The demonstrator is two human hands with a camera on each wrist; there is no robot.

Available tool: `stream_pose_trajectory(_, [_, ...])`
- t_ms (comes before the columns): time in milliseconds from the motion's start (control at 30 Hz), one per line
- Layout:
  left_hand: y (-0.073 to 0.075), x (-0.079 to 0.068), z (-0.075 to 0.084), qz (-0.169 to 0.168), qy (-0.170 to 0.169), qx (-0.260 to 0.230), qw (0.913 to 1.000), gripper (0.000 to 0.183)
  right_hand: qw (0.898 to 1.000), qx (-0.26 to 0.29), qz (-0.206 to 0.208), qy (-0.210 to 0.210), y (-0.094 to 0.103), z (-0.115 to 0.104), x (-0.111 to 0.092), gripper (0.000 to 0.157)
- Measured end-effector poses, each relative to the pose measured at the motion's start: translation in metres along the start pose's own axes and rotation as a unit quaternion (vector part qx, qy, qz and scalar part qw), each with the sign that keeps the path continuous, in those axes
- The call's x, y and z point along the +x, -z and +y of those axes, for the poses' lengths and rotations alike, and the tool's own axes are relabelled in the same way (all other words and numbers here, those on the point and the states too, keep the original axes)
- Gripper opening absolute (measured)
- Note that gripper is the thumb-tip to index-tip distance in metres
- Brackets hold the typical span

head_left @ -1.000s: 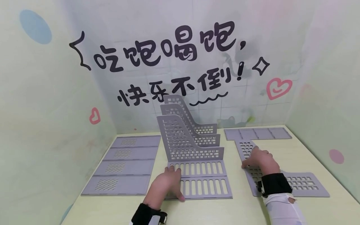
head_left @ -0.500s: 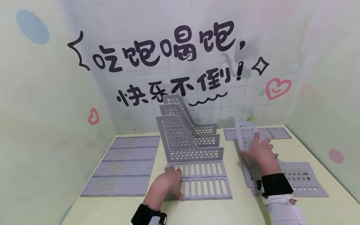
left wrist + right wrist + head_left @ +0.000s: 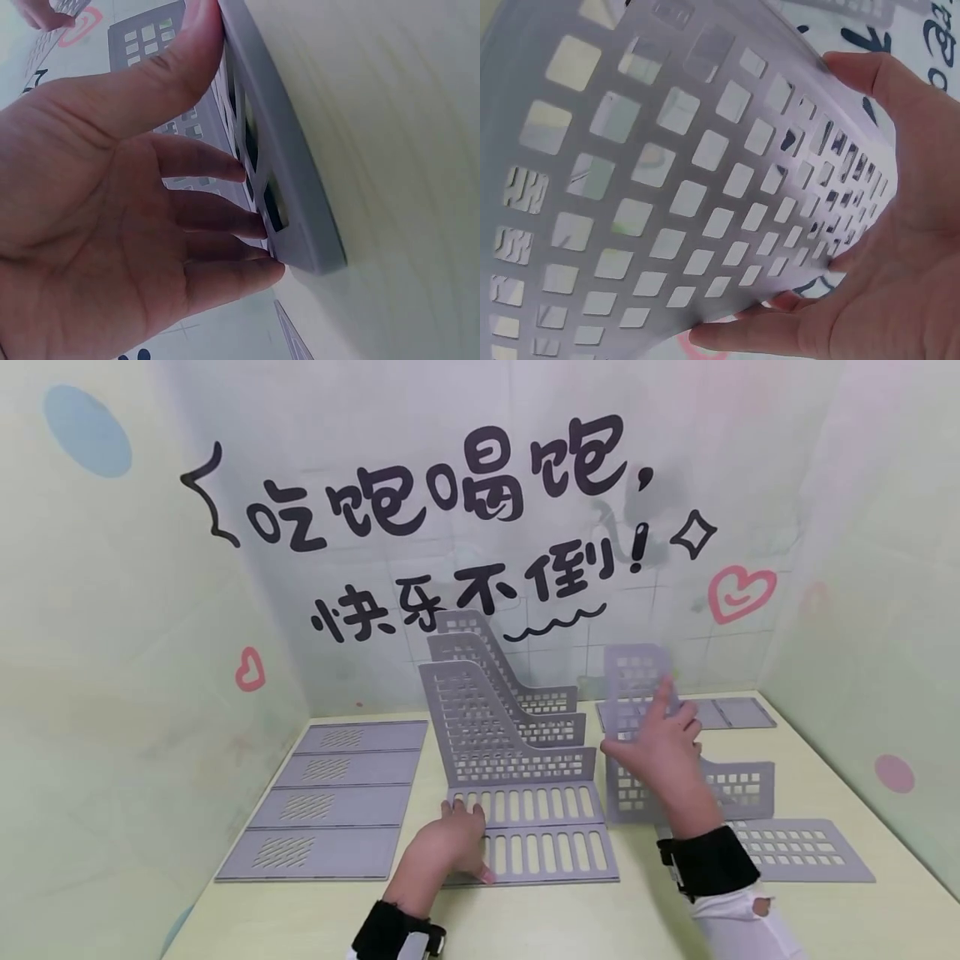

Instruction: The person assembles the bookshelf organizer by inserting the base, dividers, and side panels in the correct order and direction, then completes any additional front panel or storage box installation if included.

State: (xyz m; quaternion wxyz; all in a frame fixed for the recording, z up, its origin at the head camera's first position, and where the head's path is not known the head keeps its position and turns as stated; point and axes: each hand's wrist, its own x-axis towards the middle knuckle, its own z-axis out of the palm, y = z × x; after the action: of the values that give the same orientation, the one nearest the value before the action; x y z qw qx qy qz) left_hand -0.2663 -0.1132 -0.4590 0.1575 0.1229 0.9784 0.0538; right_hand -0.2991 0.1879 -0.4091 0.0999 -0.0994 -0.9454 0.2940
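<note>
Right hand [image 3: 663, 747] gripping a holey panel [image 3: 682, 171] upright, right of the slatted base [image 3: 536, 828]

Three dividers [image 3: 487, 727] crowd the slatted base, flat panel [image 3: 851, 860] lies nearby. Left hand [image 3: 442, 845] rests there, fingers spread. Holey panel's higher than half a second ago.

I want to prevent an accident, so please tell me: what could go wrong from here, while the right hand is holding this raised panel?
First, the raised panel may slip or twist, because the right hand seems to hold it mainly by its edges. Second, it looks close to the standing panels, so it could knock them. Third, the base might shift if bumped, because the left hand touches it only near its left end.
</note>
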Motion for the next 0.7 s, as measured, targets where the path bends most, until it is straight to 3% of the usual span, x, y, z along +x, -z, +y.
stream_pose_trajectory(433, [-0.001,0.003,-0.002,-0.005,0.002,-0.017,0.9998,0.112,1.0,0.02,0.012,-0.006,-0.011,-0.017,-0.012,0.149])
stream_pose_trajectory(700, [0.0,0.004,-0.002,-0.004,0.001,-0.022,0.9997,0.111,0.999,0.041,-0.022,-0.024,0.008,-0.017,-0.014,0.151])
